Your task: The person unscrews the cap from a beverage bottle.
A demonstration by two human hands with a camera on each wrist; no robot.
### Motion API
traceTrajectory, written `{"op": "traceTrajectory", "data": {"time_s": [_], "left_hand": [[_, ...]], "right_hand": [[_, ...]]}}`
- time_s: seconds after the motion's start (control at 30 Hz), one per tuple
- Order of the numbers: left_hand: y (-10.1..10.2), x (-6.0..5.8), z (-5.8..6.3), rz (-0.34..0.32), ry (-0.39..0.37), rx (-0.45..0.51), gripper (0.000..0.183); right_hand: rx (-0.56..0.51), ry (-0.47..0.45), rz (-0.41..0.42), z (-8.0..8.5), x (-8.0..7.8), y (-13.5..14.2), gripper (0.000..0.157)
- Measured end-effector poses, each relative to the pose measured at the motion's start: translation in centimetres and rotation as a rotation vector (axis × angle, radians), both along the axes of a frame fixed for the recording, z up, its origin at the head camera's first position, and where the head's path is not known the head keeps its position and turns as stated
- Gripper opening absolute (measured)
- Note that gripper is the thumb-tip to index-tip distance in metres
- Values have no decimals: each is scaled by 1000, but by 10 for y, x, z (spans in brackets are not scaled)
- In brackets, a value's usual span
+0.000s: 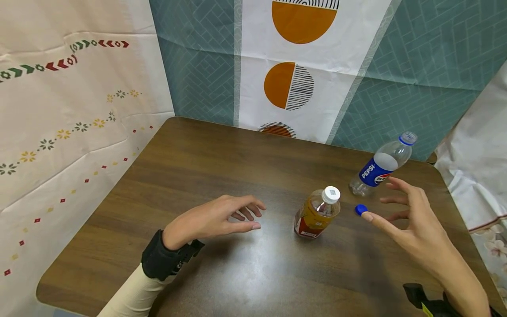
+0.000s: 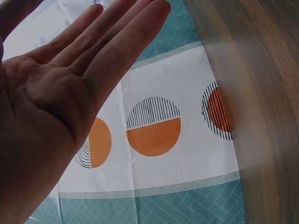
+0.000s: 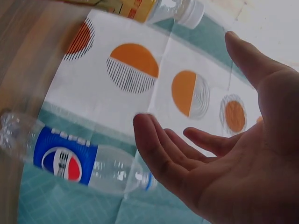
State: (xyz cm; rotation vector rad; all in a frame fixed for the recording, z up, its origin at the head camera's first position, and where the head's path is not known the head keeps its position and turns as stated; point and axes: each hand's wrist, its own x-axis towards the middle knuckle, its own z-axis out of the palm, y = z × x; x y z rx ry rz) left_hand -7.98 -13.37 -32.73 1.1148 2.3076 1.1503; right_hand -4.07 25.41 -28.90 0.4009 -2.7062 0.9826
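- Since everything stands on the brown worktop point(image 1: 206, 163), I'd keep it all down there rather than working mid-air.
- Soda bottle point(image 1: 374, 172): right side, toward the back. Neck's uncapped, so imo hold it low around the label and don't squeeze. Stands upright, long axis vertical, mouth pointing up.
- Amber drink bottle point(image 1: 317, 213): left of the soda and nearer the person, also upright, white cap point(image 1: 331, 194) on top.
- Right hand point(image 1: 420, 229): thumb and fingers spread apart beside the soda bottle, pinching nothing.
- Left hand point(image 1: 215, 220): hovers left of the amber bottle, fingers loosely bent, thumb apart, holding nothing.
- Blue cap point(image 1: 361, 209): lies on the worktop near the soda's base, by the right thumb. I'd pinch it by the rim and thread it straight.
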Motion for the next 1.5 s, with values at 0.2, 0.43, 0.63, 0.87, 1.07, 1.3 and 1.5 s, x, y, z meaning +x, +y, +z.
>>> {"op": "traceTrajectory", "data": {"time_s": [0.2, 0.43, 0.63, 0.87, 1.07, 1.3, 1.5], "left_hand": [[-1, 1, 0, 8, -14, -5, 34], [-3, 1, 0, 18, -23, -6, 32], [-4, 0, -1, 21, -20, -9, 32], [-5, 0, -4, 25, -22, -11, 32], [-6, -1, -6, 29, -17, -4, 32], [-7, -1, -7, 31, -16, -3, 32], [-6, -2, -8, 23, -4, -2, 32]], "right_hand": [[6, -35, 42, -2, -6, -16, 87], [20, -44, 89, -4, -15, -32, 86], [79, -22, 120, -3, -23, -45, 78], [131, -40, 135, 2, -32, -57, 77], [163, 10, 194, -3, -40, -62, 67], [183, 97, 223, -9, -46, -64, 35], [189, 93, 227, -12, -46, -65, 31]]}}
